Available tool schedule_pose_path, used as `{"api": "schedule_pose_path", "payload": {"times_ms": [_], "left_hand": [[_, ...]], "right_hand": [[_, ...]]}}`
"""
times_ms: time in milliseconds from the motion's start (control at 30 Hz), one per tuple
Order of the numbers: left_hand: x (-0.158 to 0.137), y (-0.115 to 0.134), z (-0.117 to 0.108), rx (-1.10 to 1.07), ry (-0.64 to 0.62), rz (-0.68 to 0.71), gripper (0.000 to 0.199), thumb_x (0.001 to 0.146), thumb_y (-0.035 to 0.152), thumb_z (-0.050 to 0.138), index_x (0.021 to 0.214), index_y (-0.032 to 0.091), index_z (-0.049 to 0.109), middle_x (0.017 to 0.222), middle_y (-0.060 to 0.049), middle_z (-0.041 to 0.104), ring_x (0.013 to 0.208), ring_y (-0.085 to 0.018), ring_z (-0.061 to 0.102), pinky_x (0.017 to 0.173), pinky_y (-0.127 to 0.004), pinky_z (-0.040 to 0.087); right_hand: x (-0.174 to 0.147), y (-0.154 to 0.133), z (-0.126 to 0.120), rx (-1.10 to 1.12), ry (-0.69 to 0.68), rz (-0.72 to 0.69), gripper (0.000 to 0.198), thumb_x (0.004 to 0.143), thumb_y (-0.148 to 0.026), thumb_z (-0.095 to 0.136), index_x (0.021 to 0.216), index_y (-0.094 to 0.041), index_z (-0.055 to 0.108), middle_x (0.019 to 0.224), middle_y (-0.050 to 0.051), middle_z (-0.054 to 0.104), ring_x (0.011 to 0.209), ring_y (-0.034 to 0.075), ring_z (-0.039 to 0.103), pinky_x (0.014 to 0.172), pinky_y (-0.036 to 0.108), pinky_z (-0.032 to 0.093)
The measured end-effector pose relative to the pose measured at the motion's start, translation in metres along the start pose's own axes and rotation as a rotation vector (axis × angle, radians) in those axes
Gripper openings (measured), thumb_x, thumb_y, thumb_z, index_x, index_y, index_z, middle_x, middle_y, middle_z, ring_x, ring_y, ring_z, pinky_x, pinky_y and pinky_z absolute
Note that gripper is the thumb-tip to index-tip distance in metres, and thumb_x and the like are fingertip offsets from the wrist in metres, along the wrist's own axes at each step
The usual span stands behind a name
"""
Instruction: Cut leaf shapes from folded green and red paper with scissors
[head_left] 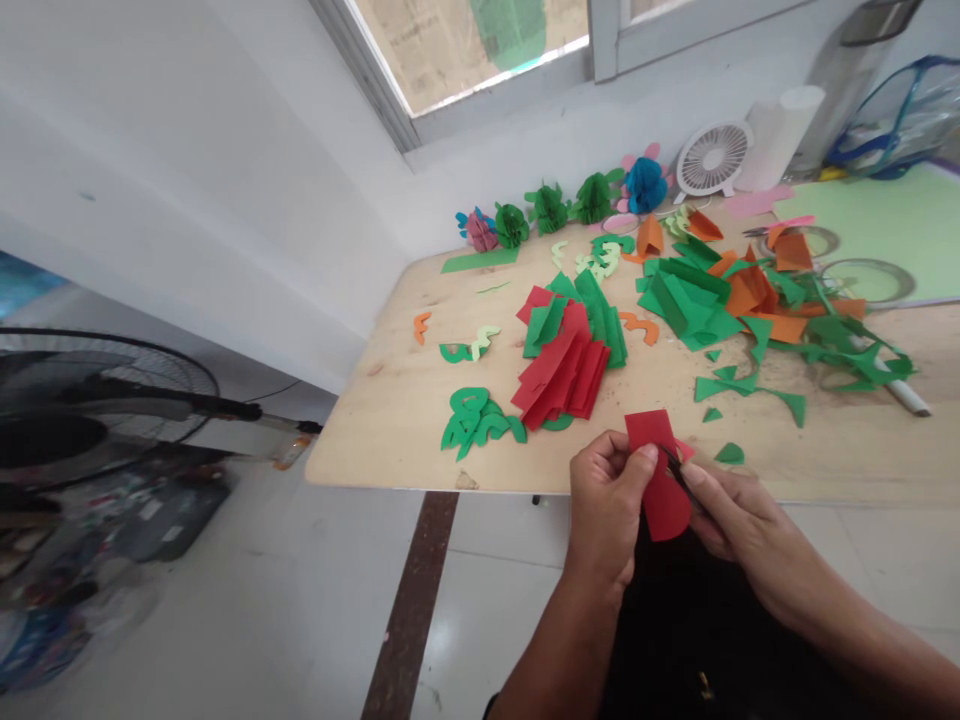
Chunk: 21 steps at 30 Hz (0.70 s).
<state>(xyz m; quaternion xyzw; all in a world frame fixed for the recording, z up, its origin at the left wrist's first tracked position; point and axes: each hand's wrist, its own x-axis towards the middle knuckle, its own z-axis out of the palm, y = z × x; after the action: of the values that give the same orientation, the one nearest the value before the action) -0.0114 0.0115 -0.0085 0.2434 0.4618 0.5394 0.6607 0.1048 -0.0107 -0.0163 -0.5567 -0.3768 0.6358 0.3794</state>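
Observation:
My left hand [607, 500] pinches a folded piece of red paper [660, 470] at the near edge of the wooden table [390, 400]. My right hand [731, 510] is closed around small dark scissors [675, 468] whose blades meet the red paper's right side. The paper has a straight top and a rounded lower end. A stack of folded red paper [562, 375] lies just beyond my hands, with green curved cut-outs [476, 418] to its left.
Folded green paper [686, 300], orange pieces [757, 295] and green scraps [847, 350] litter the table's right. Paper honeycomb balls [547, 208] line the wall. A small white fan [712, 160], tape rings [866, 280], a light green sheet [885, 220]; a floor fan [90, 400] at left.

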Motion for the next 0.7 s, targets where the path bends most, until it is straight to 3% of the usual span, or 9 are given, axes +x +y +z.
{"api": "schedule_pose_path", "payload": {"times_ms": [200, 400, 533, 700], "left_hand": [[-0.001, 0.0007, 0.0002, 0.033, -0.017, -0.012, 0.013, 0.071, 0.023, 0.068, 0.068, 0.014, 0.059, 0.06, 0.001, 0.062, 0.054, -0.008, 0.052, 0.06, -0.022, 0.043], [-0.0012, -0.0002, 0.0004, 0.032, -0.016, -0.014, 0.013, 0.072, 0.023, 0.068, 0.068, 0.014, 0.058, 0.061, 0.001, 0.062, 0.056, -0.009, 0.053, 0.06, -0.021, 0.043], [-0.0009, 0.0004, 0.0007, 0.023, -0.014, -0.018, 0.013, 0.072, 0.022, 0.067, 0.067, 0.014, 0.057, 0.059, 0.001, 0.062, 0.055, -0.009, 0.055, 0.06, -0.021, 0.043], [-0.0007, 0.0007, 0.0001, -0.008, -0.013, -0.009, 0.013, 0.073, 0.021, 0.066, 0.068, 0.015, 0.056, 0.057, 0.001, 0.062, 0.054, -0.01, 0.056, 0.059, -0.021, 0.044]], "right_hand": [[0.0008, -0.0025, 0.0005, 0.049, 0.004, 0.02, 0.036, 0.08, -0.055, 0.06, 0.068, -0.021, 0.055, 0.061, -0.002, 0.042, 0.051, 0.012, 0.036, 0.043, 0.02, 0.035], [-0.001, -0.0077, 0.0028, 0.076, 0.0, 0.02, 0.039, 0.076, -0.055, 0.064, 0.062, -0.021, 0.053, 0.062, -0.001, 0.047, 0.054, 0.013, 0.042, 0.046, 0.021, 0.04], [-0.0002, -0.0061, 0.0016, 0.063, -0.035, 0.015, 0.034, 0.08, -0.053, 0.061, 0.069, -0.021, 0.057, 0.064, -0.001, 0.048, 0.054, 0.012, 0.04, 0.045, 0.02, 0.038], [0.001, -0.0012, -0.0002, 0.096, -0.043, 0.045, 0.038, 0.078, -0.053, 0.063, 0.059, -0.021, 0.052, 0.06, -0.002, 0.047, 0.059, 0.013, 0.046, 0.049, 0.019, 0.042]]}}
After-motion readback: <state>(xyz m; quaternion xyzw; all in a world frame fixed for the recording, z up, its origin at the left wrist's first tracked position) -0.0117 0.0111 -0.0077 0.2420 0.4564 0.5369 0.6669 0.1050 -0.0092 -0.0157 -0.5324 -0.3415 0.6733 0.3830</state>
